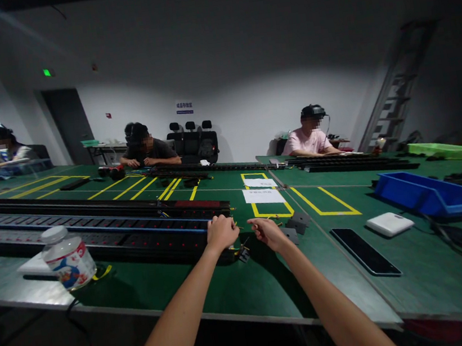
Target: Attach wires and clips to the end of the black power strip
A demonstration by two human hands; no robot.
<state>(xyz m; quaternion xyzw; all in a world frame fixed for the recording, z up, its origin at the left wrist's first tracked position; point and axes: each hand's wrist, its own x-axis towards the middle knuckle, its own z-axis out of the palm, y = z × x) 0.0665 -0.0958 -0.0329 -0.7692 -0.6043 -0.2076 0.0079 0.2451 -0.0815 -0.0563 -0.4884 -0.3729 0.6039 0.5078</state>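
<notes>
My left hand (222,232) is closed over the right end of a long black bar with a blue strip (169,224). The bar lies among several similar black bars with rows of red dots, stretching off to the left. A little to the right, my right hand (269,232) is pinched above the green table, its fingertips pointing at the bar's end; whatever they hold is too small to make out. Below the left hand, a small dark metal piece (244,253) sits at the bar ends. Dark grey flat plates (298,223) lie just beyond my right hand.
A clear plastic jar (69,259) stands at the left. On the right are a phone (365,251), a white box (390,224) and a blue bin (425,194). White paper sheets (263,195) lie beyond my hands. Several people sit across the table.
</notes>
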